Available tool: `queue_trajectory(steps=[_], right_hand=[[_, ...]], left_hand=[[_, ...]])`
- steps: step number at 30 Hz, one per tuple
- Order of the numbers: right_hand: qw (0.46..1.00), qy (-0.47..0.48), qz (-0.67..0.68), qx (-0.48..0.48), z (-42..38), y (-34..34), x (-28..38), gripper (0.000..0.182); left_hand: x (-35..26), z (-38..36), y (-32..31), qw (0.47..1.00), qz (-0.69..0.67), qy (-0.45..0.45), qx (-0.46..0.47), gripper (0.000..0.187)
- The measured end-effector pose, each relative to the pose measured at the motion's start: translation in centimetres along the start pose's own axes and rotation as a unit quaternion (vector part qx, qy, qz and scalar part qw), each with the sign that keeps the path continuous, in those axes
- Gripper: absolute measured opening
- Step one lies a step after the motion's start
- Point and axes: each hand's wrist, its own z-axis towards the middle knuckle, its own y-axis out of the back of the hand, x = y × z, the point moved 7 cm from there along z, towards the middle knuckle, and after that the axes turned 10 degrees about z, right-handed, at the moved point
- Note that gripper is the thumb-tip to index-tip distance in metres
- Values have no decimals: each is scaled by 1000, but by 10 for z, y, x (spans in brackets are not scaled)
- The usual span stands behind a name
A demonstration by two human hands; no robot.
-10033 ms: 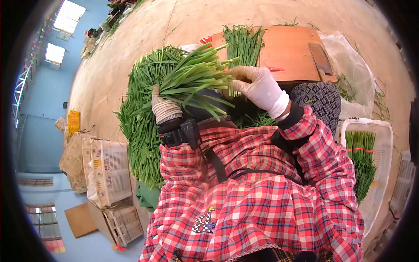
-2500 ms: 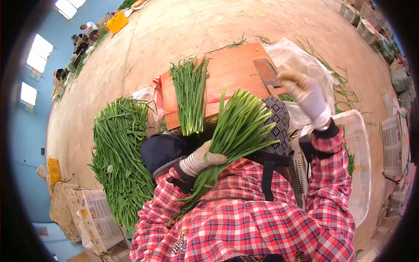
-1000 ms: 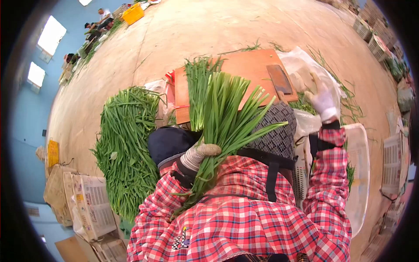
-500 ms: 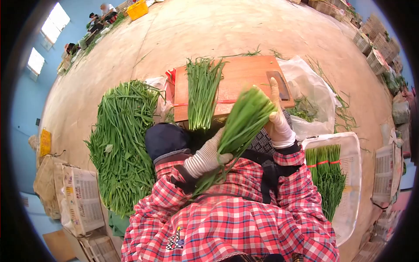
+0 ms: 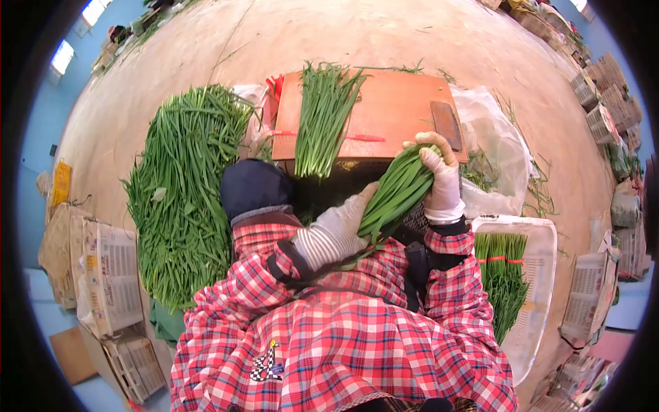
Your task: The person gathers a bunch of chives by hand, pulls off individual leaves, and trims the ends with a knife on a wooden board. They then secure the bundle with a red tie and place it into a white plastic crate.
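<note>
A loose bunch of garlic chives (image 5: 397, 196) is held tilted in front of my body. My left hand (image 5: 336, 228), in a striped glove, wraps round its lower part. My right hand (image 5: 443, 180), also gloved, has its fingers curled over the bunch's upper right end. Beyond my hands stands a wooden board (image 5: 395, 103) with another bunch of chives (image 5: 326, 123) lying across its left side. A red strip (image 5: 365, 137) lies on the board and passes by that bunch.
A large heap of chives (image 5: 189, 199) lies at my left. To my right a white plastic basket (image 5: 539, 302) holds chives (image 5: 504, 275) tied with red bands. Clear plastic sheeting (image 5: 491, 130) lies beside the board. Crates (image 5: 113, 275) stand at far left.
My right hand has gone from outstretched fingers to curling over the bunch's end. The bunch now appears less upright and its lower leaves are drawn in. The view has shifted slightly.
</note>
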Motion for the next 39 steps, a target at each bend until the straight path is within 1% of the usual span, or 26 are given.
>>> queue_trajectory(steps=[1,2,3,4,5,6,7,8,9,10,11,12,15,16,18,21,23,25,29,31,32,33,34,35,37,39], right_hand=[[1000,2,-10,-6,3,4,-1,20],[998,22,-57,-24,8,12,5,21],[994,37,-64,-76,10,11,16,24],[993,50,-65,-89,13,3,37,26],[982,99,-126,-98,18,2,66,31],[978,116,-143,-102,24,13,94,41],[975,143,-131,-106,32,30,124,41],[969,168,-137,-119,34,33,152,41],[967,202,-117,-105,41,49,180,39],[957,221,-150,-110,46,64,206,40],[947,236,-184,-116,47,74,228,40],[944,247,-191,-107,46,80,244,41],[939,266,-193,-97,36,90,268,42],[938,277,-182,-102,32,94,271,41],[933,288,-180,-122,24,105,277,40],[932,290,-164,-144,13,140,282,38],[939,271,-131,-165,8,172,286,36],[915,291,-197,-196,1,182,289,34],[926,274,-146,-214,1,224,304,30],[900,288,-193,-264,-6,206,298,30],[904,267,-204,-263,-6,216,301,31],[909,247,-215,-258,-5,201,294,31],[893,277,-176,-307,-10,193,290,33],[871,327,-257,-262,-13,166,284,33],[876,350,-211,-255,-8,141,279,35],[872,401,-198,-198,-5,69,253,34]], left_hand=[[1,0,3,1000,-17,-2,8,95],[3,1,11,998,-56,-40,9,100],[12,0,27,993,-83,-78,-41,100],[16,-3,50,985,-113,-102,-86,96],[18,-14,77,968,-167,-126,-141,85],[1,-33,115,970,-174,-95,-144,73],[2,-46,134,962,-124,-143,-199,57],[-4,-57,149,958,-190,-100,-192,45],[-3,-64,152,960,-226,-32,-163,38],[-20,-71,157,949,-271,-56,-150,32],[-41,-76,163,957,-230,-107,-138,28],[-67,-84,169,948,-235,-158,-144,27],[-94,-95,162,931,-351,-86,-48,18],[-102,-96,159,927,-366,-80,-18,19],[-115,-90,143,922,-371,-110,36,22],[-133,-81,104,915,-338,-196,101,26],[-140,-78,72,906,-315,-252,131,29],[-146,-74,41,892,-303,-295,160,32],[-148,-68,-2,871,-296,-339,196,38],[-150,-61,-14,862,-300,-354,205,41],[-151,-56,-18,859,-304,-359,203,43],[-151,-49,-21,855,-309,-364,201,45],[-152,-40,-23,855,-311,-368,194,46],[-154,-30,-23,854,-315,-371,185,48],[-154,4,-16,855,-330,-365,162,51],[-144,43,-4,879,-340,-268,199,55]])
